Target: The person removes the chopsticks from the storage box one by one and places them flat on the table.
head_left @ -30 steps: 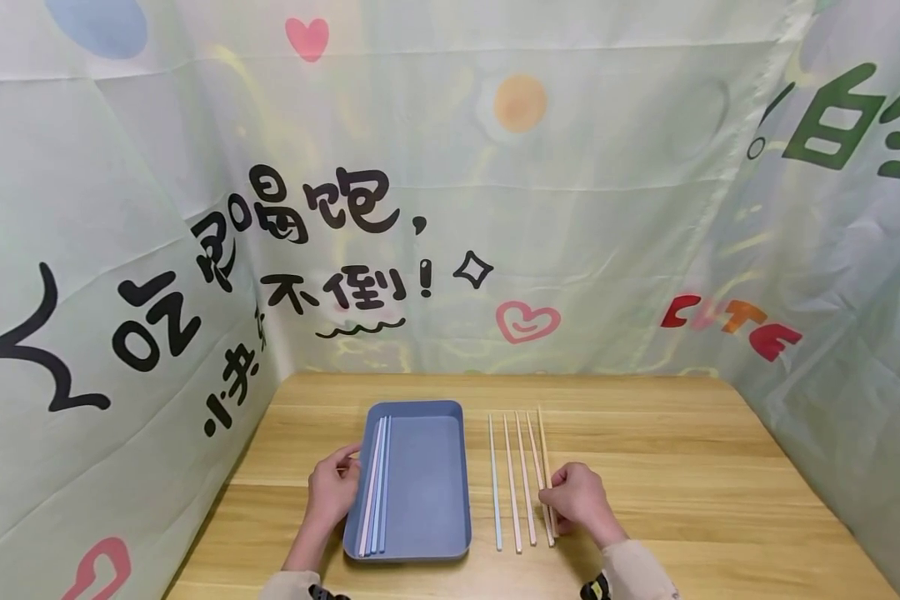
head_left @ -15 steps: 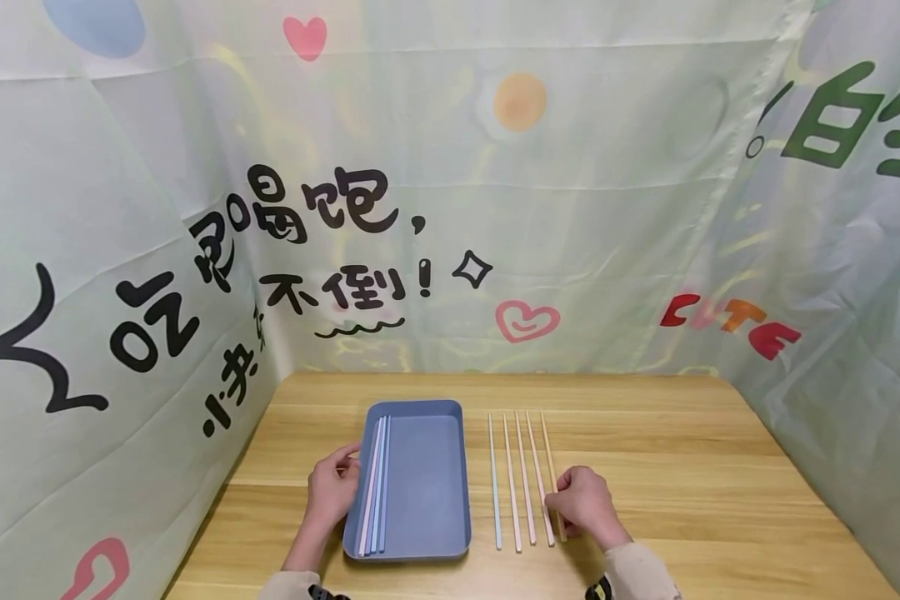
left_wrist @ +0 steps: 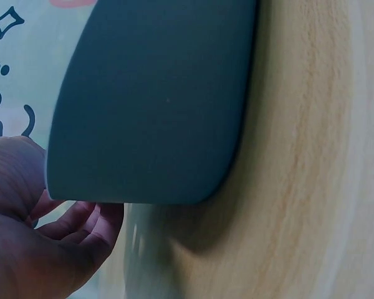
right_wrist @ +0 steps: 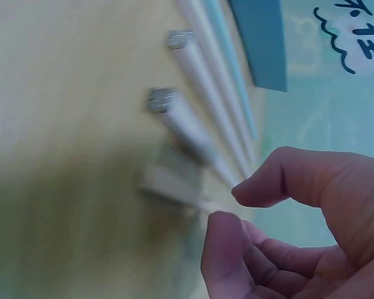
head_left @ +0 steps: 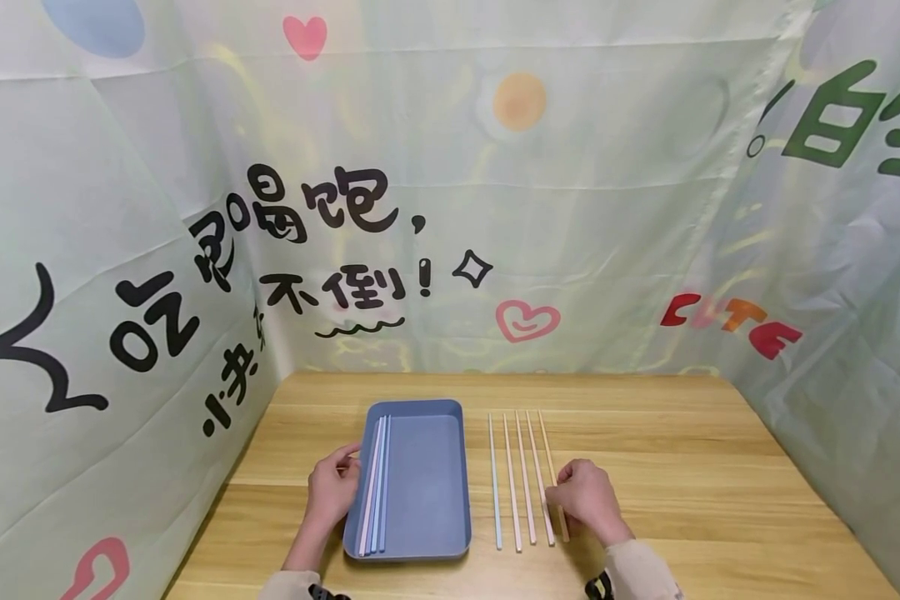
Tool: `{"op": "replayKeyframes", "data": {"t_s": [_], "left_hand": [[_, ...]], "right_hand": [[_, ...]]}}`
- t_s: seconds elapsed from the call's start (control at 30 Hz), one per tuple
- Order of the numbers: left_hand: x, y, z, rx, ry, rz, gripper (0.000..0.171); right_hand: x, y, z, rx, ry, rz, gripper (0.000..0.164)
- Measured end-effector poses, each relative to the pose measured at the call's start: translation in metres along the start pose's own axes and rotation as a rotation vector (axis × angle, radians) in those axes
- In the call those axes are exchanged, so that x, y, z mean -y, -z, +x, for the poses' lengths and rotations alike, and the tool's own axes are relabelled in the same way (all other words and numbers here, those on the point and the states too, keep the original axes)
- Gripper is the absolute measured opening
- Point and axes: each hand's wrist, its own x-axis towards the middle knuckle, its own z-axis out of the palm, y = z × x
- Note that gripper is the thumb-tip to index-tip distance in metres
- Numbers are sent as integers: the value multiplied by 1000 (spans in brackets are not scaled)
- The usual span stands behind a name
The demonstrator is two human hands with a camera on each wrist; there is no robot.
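Observation:
My left hand holds the left rim of a blue-grey tray; in the left wrist view its fingertips meet the tray's edge. Several pink and blue chopsticks lie lengthwise along the tray's left side. To the right of the tray, a light blue chopstick and three pale pink chopsticks lie in a row. My right hand is at the wood-coloured chopstick that ends this row. In the right wrist view a gap shows between thumb and index fingertip, with this chopstick beside them.
The wooden tabletop extends to the right of my right hand. Printed cloth curtains hang behind the table and along both sides.
The wood-coloured chopstick's near end has swung right, away from the pink one beside it, and now lies in the row. My right hand shifted slightly right, then up. Left hand and tray stayed still.

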Motion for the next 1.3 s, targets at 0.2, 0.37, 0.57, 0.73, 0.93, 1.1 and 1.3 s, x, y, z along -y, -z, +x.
{"op": "replayKeyframes", "data": {"t_s": [0.2,0.37,0.57,0.73,0.93,1.1,1.3], "left_hand": [[1,1,0,-2,3,1,34],[0,1,-1,6,11,-1,34],[0,1,0,3,6,4,34],[0,1,0,7,14,-3,34],[0,1,0,12,16,-7,34],[-1,0,1,3,9,0,34],[0,1,0,-2,13,0,34]], "right_hand": [[29,-3,-1,19,45,65,29],[56,-17,-2,34,91,148,29],[88,-31,-4,54,174,164,29],[106,-44,-3,71,219,152,29],[114,-64,-5,98,232,173,28],[120,-77,-9,122,235,196,30],[130,-94,-16,161,237,211,30]]}}
